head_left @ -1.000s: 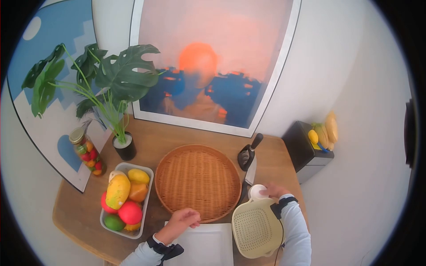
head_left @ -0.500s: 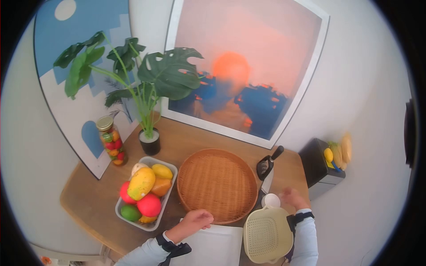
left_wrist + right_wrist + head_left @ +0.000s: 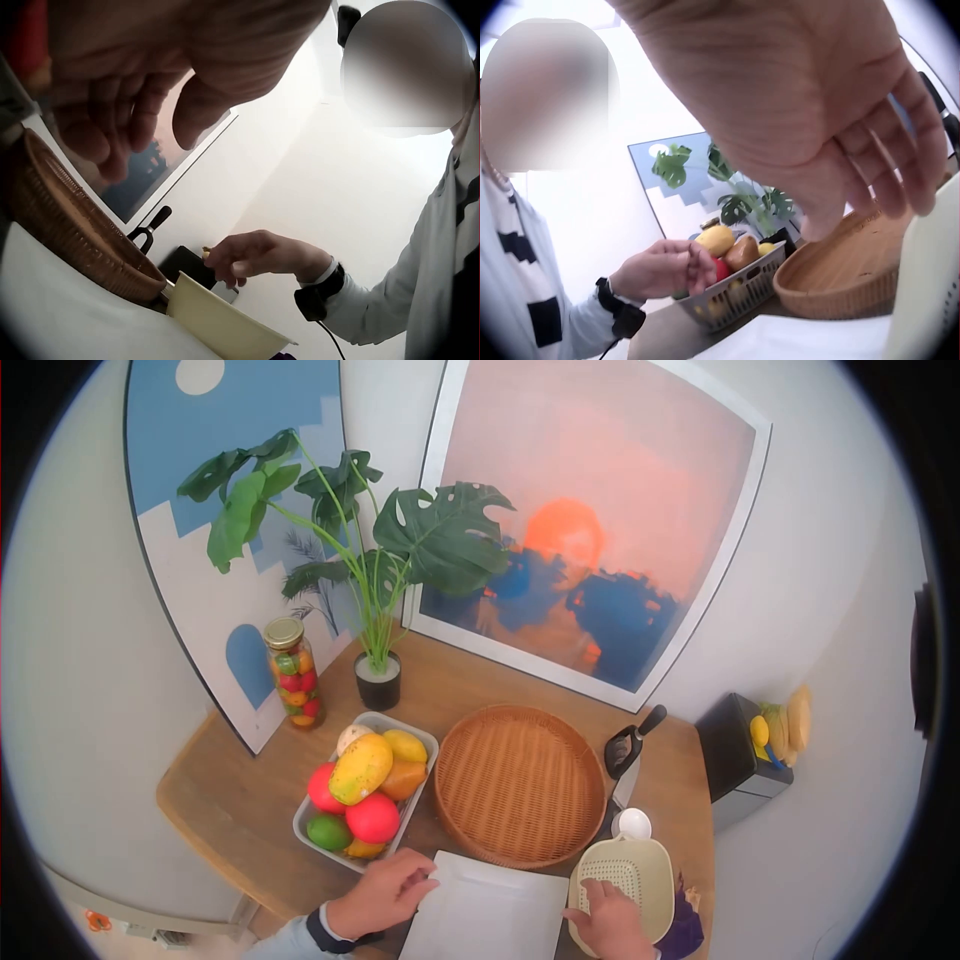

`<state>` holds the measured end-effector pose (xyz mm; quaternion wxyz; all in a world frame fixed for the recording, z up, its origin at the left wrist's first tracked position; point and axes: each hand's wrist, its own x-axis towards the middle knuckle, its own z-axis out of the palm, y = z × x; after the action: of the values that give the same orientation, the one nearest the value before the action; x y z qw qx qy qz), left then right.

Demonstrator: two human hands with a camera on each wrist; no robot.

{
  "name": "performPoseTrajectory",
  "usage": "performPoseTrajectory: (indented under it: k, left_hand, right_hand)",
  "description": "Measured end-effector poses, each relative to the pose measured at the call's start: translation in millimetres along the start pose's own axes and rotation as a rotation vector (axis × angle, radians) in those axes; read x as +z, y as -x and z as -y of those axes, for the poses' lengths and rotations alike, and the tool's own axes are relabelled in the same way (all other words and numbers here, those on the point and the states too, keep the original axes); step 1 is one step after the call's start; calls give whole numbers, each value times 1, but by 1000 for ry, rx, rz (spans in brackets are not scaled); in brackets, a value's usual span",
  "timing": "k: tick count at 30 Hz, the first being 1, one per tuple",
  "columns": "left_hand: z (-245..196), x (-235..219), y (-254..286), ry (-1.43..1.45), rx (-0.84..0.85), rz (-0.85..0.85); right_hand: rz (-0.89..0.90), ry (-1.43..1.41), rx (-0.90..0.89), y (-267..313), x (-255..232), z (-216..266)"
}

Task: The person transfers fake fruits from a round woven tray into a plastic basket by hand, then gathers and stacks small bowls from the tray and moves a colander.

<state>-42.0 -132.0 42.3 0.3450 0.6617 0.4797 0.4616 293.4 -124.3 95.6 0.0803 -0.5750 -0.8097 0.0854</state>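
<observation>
My left hand (image 3: pixel 383 895) hovers at the left edge of a white rectangular board (image 3: pixel 490 905), its fingers loosely bent and holding nothing. In the head view, my right hand (image 3: pixel 612 920) overlaps a cream perforated colander (image 3: pixel 652 880); the left wrist view shows that hand (image 3: pixel 266 255) over the colander (image 3: pixel 225 322), fingers relaxed. A small white cup (image 3: pixel 632 824) stands just behind the colander. Left of the board, a grey basket (image 3: pixel 427 745) holds several fruits, among them a yellow mango (image 3: pixel 361 769). A round wicker tray (image 3: pixel 520 785) lies behind the board.
A knife (image 3: pixel 625 785) and a black-handled sharpener (image 3: pixel 620 752) lie right of the wicker tray. Dark purple cloth (image 3: pixel 685 928) shows beside the colander. A glass jar (image 3: pixel 292 675) and potted plant (image 3: pixel 378 685) stand at the back left; a black box (image 3: pixel 735 745) stands right.
My right hand has left the white cup and come toward me and inward, over the colander. My left hand has moved to the board's left edge. The head view has swung left.
</observation>
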Motion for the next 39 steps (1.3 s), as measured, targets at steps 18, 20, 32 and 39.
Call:
performPoseTrajectory:
  k: [18, 20, 32, 39]
  left_hand:
    - [-13, -36, 25, -216, 62, -399]
    - [-12, -43, 28, -226, 22, -444]
    - [-13, -34, 28, 77, -83, -275]
    - [-13, 3, 28, 651, -253, 68]
  right_hand:
    - [-228, -103, 144, 64, 79, -8]
    - [-232, -91, 144, 67, 76, -9]
    - [-293, -84, -284, 48, 8, 25]
    - [-213, -17, -670, 31, 20, 48]
